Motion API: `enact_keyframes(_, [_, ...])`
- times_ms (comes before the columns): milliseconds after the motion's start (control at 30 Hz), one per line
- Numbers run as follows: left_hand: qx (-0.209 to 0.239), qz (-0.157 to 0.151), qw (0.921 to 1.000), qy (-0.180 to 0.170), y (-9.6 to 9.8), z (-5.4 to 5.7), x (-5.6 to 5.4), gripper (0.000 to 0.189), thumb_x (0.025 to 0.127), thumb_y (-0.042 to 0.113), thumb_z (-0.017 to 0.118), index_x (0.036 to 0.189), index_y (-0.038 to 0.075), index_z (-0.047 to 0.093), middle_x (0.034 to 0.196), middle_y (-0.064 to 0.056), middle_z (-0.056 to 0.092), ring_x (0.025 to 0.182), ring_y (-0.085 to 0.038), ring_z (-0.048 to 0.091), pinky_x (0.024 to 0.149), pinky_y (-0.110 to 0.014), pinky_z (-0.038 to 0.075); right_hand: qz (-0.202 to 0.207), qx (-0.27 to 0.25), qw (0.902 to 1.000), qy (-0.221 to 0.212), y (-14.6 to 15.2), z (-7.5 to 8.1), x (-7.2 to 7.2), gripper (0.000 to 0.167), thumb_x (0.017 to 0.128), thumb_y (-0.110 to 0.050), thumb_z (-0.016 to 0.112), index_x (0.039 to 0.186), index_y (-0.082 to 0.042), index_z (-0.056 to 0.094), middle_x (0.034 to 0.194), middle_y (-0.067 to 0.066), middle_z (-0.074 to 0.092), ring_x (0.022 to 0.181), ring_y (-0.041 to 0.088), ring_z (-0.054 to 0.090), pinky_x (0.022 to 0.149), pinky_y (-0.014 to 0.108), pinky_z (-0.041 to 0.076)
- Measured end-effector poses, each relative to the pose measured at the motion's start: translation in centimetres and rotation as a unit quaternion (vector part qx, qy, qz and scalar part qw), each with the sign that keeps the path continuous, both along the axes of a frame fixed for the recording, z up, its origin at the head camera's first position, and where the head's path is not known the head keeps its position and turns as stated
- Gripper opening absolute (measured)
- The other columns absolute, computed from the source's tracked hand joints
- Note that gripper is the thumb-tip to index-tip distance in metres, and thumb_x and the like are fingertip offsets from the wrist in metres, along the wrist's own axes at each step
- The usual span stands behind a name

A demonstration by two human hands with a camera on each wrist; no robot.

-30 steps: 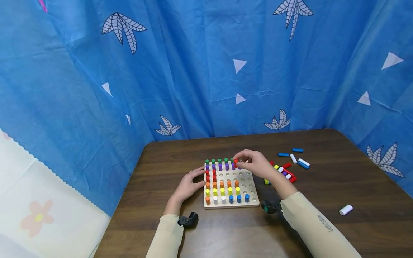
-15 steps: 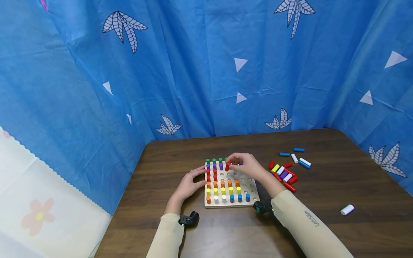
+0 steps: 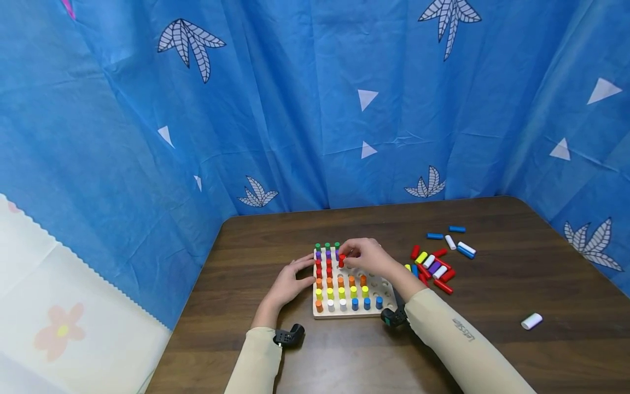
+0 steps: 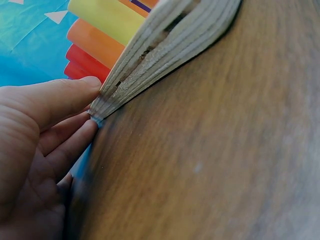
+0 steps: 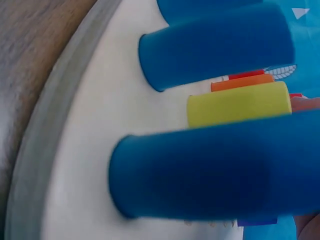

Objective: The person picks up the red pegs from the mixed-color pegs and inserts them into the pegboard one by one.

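Observation:
A pale wooden pegboard lies on the table with rows of coloured pegs standing in it. My left hand rests against its left side, index finger and thumb spread apart along the edge; in the left wrist view the thumb touches the board's side. Over the board, my right hand pinches a red peg upright beside the red pegs in the left columns. Whether its lower end sits in a hole cannot be seen. The right wrist view mostly shows large blue pegs.
Loose red, white, blue, yellow and purple pegs lie scattered right of the board. A single white peg lies farther right on the brown table. Blue curtain hangs behind the table.
My right hand has carried the red peg leftward and nearer me, from the back rows to beside the red pegs. The left hand has stayed at the board's edge.

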State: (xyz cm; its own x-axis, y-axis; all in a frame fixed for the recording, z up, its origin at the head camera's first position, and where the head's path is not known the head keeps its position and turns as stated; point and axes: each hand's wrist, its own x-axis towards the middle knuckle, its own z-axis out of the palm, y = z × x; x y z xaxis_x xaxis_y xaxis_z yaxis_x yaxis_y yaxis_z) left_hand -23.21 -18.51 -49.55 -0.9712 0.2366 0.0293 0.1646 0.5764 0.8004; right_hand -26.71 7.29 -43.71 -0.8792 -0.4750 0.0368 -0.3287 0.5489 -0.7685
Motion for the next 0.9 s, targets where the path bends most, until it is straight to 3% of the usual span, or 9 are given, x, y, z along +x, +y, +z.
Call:
enact_keyframes(333, [0.008,0.000,0.9999,-0.008,0.0,0.0,-0.1,0.048,0.094,0.026,0.070,0.140,0.019,0.060,0.157,0.004,0.046,0.153,-0.033,0.026,0.124,-0.061,0.018,0.004,0.052,0.9983,0.024,-0.9,-0.2,-0.4,0.017,0.091,-0.009,0.072,0.105,-0.017,0.073,0.095,-0.004,0.069,0.083,0.013,0.060,0.076,0.027,0.057])
enact_keyframes(900, [0.007,0.001,0.9999,-0.010,-0.1,0.1,0.0,0.049,0.093,0.027,0.070,0.140,0.018,0.060,0.157,0.004,0.045,0.153,-0.033,0.027,0.123,-0.062,0.019,-0.010,0.065,0.9978,0.012,-1.4,-0.7,-0.6,0.017,0.089,-0.009,0.075,0.102,-0.020,0.073,0.092,-0.005,0.068,0.084,0.013,0.060,0.082,0.028,0.059])
